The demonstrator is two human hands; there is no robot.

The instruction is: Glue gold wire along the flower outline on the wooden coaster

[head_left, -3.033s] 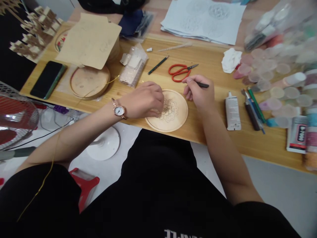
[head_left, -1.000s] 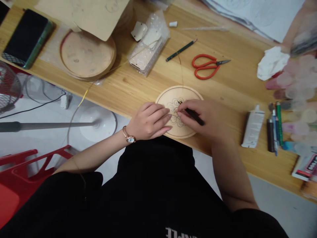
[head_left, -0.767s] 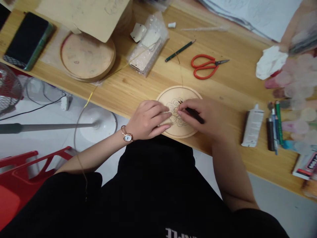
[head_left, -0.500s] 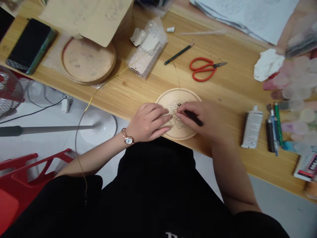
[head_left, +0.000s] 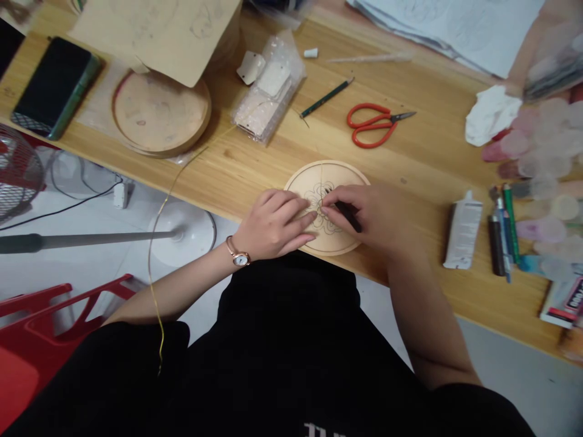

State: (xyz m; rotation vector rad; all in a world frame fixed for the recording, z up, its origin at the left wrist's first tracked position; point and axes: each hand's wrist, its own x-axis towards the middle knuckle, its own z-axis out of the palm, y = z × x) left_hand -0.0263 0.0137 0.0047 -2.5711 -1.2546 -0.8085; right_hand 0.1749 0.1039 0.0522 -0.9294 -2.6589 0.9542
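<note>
A round wooden disc (head_left: pixel 339 176) with a flower outline lies near the table's front edge. My left hand (head_left: pixel 276 223), with a wristwatch, rests on the disc's left side, fingers pressed together on a thin golden wire (head_left: pixel 157 243). The wire runs up across the disc and trails left off the table to my lap. My right hand (head_left: pixel 376 215) pinches a black tweezer-like tool (head_left: pixel 348 216) whose tip meets the wire at the flower's middle.
Red scissors (head_left: pixel 373 123), a green pencil (head_left: pixel 325 98) and a bubble-wrap packet (head_left: pixel 266 100) lie behind the disc. A glue tube (head_left: pixel 462 229) and pens (head_left: pixel 501 233) sit right. A second wooden disc (head_left: pixel 159 115) and a phone (head_left: pixel 54 85) are left. A fan stand (head_left: pixel 182 233) is below.
My right hand came from behind the disc down onto its middle with the tool. Since then both hands stay close together; the wire's free end has shifted slightly left across the disc.
</note>
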